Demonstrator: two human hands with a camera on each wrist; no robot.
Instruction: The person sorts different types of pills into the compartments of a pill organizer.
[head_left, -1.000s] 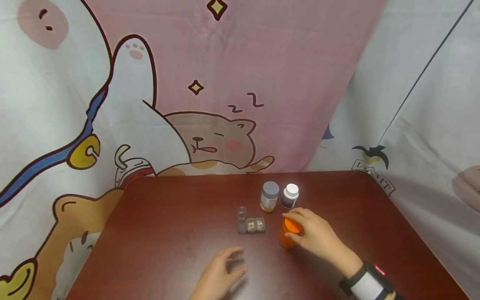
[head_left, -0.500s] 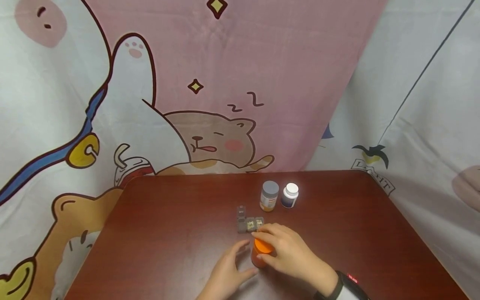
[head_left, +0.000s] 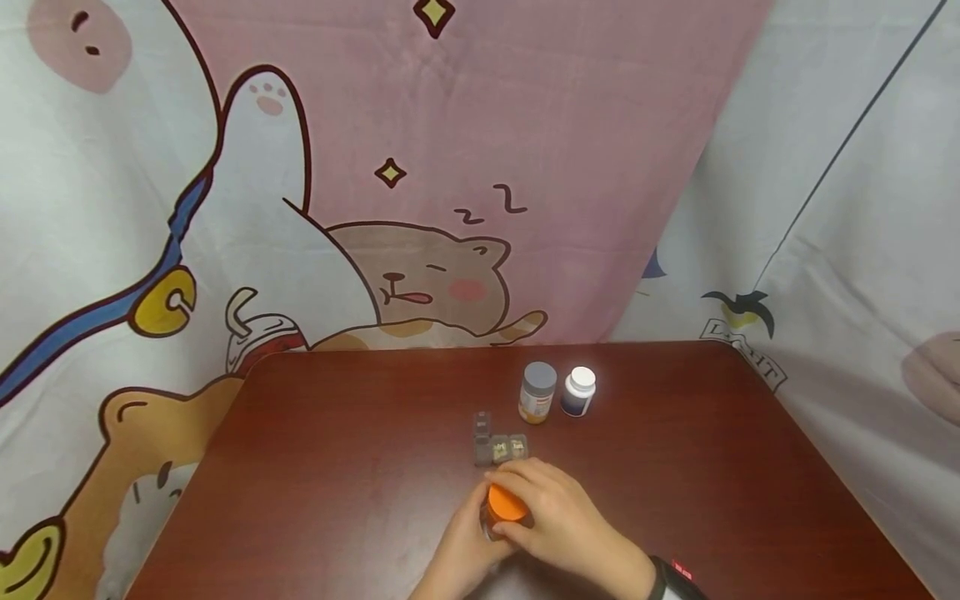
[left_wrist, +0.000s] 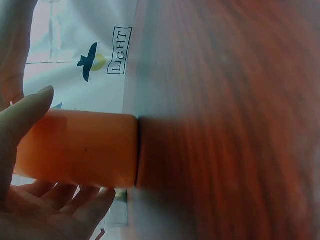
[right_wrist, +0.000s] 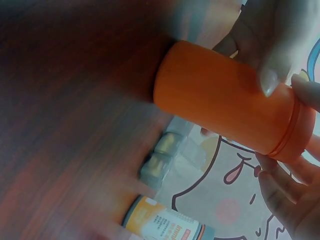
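On the table, the left hand and right hand both grip the bottle, upright just to the near side of the pillbox, and a slip at the cap could knock the bottle that way, though whether it touches the table is hard to tell.

Pill organizer blocks way beyond orange bottle; gray-lidded jar, white-capped bottle farther back; free passage left over table.
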